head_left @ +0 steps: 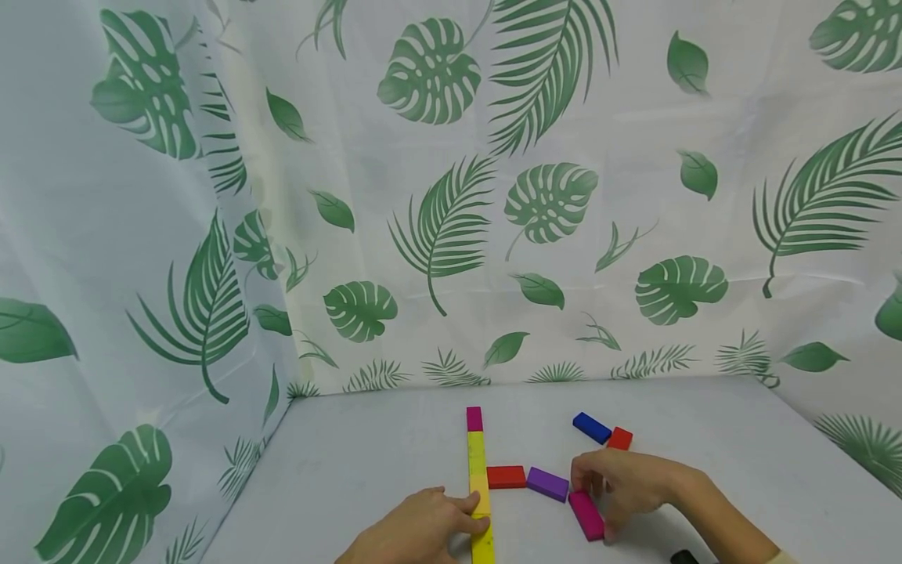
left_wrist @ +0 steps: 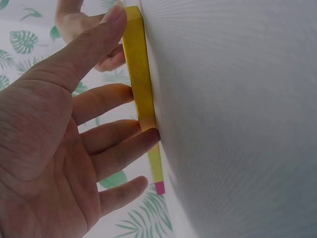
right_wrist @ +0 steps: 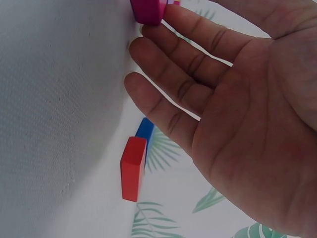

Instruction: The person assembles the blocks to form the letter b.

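Observation:
Several blocks form a straight row: a magenta block (head_left: 474,419) at the far end, yellow-green blocks (head_left: 477,453), then yellow blocks (head_left: 482,547) nearer. My left hand (head_left: 416,526) touches the yellow part of this row with extended fingers, its thumb at the near block in the left wrist view. From the row's right side, a red block (head_left: 506,477) and a purple block (head_left: 547,485) lead rightward. My right hand (head_left: 637,479) pinches a second magenta block (head_left: 587,517) between thumb and fingers, its upper end close to the purple block.
Beyond the right hand lie a blue block (head_left: 591,428) and another red block (head_left: 619,439), partly covered by the hand in the head view. A small black object (head_left: 683,557) shows at the bottom edge. A leaf-patterned curtain (head_left: 458,337) borders the white table (head_left: 352,446).

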Action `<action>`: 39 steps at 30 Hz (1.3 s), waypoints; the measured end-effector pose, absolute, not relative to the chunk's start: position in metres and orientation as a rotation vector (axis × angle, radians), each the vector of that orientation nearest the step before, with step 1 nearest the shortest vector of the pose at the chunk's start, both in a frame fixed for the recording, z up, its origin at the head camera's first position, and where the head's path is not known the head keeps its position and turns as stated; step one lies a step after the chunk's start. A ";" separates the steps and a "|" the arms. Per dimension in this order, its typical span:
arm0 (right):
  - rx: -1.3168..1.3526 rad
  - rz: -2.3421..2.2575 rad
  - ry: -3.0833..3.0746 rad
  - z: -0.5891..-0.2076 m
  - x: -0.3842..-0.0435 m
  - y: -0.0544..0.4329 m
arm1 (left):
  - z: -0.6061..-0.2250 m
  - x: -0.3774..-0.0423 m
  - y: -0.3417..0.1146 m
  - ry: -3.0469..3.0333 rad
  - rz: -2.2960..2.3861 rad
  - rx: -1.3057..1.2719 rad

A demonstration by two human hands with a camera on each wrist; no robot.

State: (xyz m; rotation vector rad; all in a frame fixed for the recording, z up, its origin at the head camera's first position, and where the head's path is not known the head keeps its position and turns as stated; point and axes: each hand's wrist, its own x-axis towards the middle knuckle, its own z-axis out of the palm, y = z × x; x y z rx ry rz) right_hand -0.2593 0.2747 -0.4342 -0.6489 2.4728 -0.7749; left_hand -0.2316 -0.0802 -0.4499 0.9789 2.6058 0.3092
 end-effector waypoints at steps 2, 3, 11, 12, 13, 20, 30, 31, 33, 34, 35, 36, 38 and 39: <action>-0.647 -0.772 2.471 -0.434 -0.259 0.274 | -0.450 -0.232 -0.080 2.608 0.306 0.981; -0.644 -0.773 2.468 -0.434 -0.259 0.274 | -0.450 -0.232 -0.080 2.609 0.305 0.981; -0.632 -0.769 2.460 -0.432 -0.259 0.270 | -0.450 -0.232 -0.079 2.608 0.320 0.931; -0.629 -0.772 2.459 -0.432 -0.259 0.269 | -0.449 -0.232 -0.079 2.609 0.319 0.928; -0.629 -0.773 2.458 -0.432 -0.259 0.269 | -0.449 -0.231 -0.079 2.609 0.319 0.920; -0.634 -0.776 2.455 -0.431 -0.259 0.269 | -0.448 -0.230 -0.079 2.620 0.308 0.910; -0.634 -0.783 2.439 -0.433 -0.258 0.268 | -0.447 -0.231 -0.080 2.607 0.328 1.010; -0.637 -0.782 2.439 -0.433 -0.258 0.268 | -0.447 -0.231 -0.080 2.606 0.329 1.007; -0.645 -0.783 2.440 -0.433 -0.258 0.268 | -0.447 -0.231 -0.080 2.606 0.327 1.004; -0.651 -0.784 2.439 -0.434 -0.258 0.268 | -0.447 -0.231 -0.080 2.606 0.324 1.005; -0.656 -0.785 2.438 -0.434 -0.259 0.268 | -0.447 -0.231 -0.080 2.607 0.321 1.004; -0.662 -0.787 2.438 -0.434 -0.259 0.268 | -0.448 -0.231 -0.080 2.605 0.322 0.998; -0.669 -0.791 2.437 -0.434 -0.259 0.268 | -0.448 -0.231 -0.080 2.606 0.320 0.992; -0.673 -0.793 2.437 -0.434 -0.259 0.268 | -0.448 -0.231 -0.080 2.606 0.320 0.987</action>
